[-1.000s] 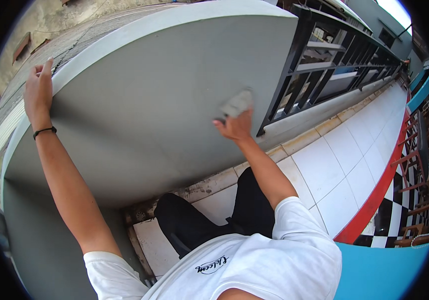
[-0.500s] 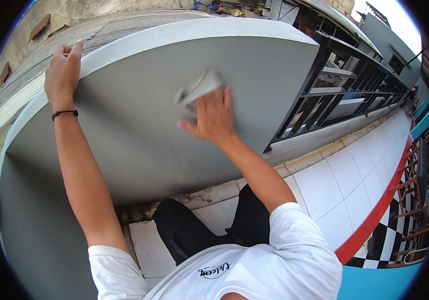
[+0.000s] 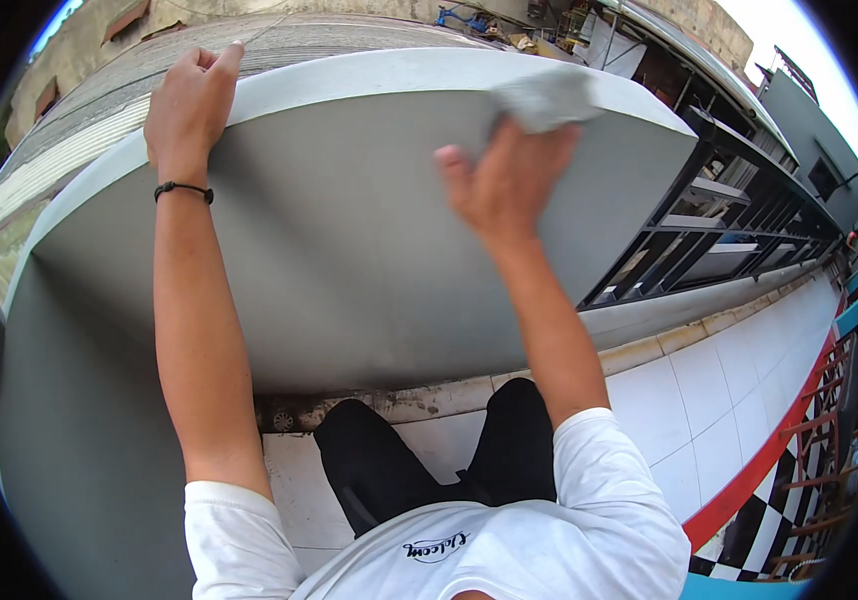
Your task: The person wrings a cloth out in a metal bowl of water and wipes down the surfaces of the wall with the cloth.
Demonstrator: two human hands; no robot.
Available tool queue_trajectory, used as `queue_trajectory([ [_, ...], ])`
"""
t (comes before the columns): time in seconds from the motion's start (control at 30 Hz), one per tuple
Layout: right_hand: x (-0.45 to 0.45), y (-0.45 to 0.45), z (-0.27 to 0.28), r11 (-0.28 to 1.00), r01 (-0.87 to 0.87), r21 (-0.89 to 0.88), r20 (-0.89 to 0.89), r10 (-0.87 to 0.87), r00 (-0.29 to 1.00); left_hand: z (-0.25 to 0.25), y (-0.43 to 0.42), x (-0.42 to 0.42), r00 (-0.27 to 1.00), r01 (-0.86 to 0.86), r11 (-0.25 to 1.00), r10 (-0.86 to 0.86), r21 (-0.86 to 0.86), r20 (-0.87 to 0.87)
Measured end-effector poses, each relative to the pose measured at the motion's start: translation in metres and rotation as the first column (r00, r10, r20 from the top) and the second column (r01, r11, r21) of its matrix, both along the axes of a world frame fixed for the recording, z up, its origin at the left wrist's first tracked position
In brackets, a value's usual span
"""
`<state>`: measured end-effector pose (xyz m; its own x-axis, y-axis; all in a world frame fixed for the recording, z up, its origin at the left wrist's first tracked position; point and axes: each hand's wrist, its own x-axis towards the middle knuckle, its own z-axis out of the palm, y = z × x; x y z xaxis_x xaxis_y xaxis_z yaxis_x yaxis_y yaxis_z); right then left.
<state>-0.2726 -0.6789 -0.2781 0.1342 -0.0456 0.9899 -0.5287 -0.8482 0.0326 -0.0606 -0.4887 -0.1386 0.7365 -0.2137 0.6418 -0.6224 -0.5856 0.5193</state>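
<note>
right hand [image 3: 514,180]: grey cloth [image 3: 546,98], blurred | left hand [image 3: 192,105]: at top edge of grey wall [image 3: 349,240]

The right hand [image 3: 517,180] has carried the cloth [image 3: 547,98] up to the wall's pale top edge [image 3: 369,75].
A second ago it was low on the grey face, close beside the railing [image 3: 667,196]; it then swept across toward the left hand [image 3: 189,110], and now it is higher and farther from that hand than in mid-sweep, with the cloth blurred beyond its fingers and overlapping the edge. The view has shifted too: more clutter [image 3: 524,42] shows beyond the wall above the right hand, and less of the blue surface [image 3: 739,590] far below it.
</note>
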Motion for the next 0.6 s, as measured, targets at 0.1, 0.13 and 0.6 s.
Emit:
queue_trajectory([
  [0.1, 0.027, 0.047, -0.052, 0.998, -0.058, 0.011, -0.301, 0.059, 0.952, -0.001, 0.001, 0.001, 1.0, -0.002, 1.0, 0.002, -0.017, 0.008],
  [0.13, 0.032, 0.05, -0.084, 0.996, -0.079, -0.04, -0.389, 0.058, 0.919, -0.002, 0.001, 0.001, 1.0, -0.003, 1.0, 0.003, -0.024, 0.015],
  [0.6, 0.02, 0.014, -0.02, 0.993, 0.002, 0.121, 0.018, -0.004, 1.0, -0.001, 0.0, 0.0, 1.0, 0.015, 0.999, -0.015, -0.034, 0.002],
])
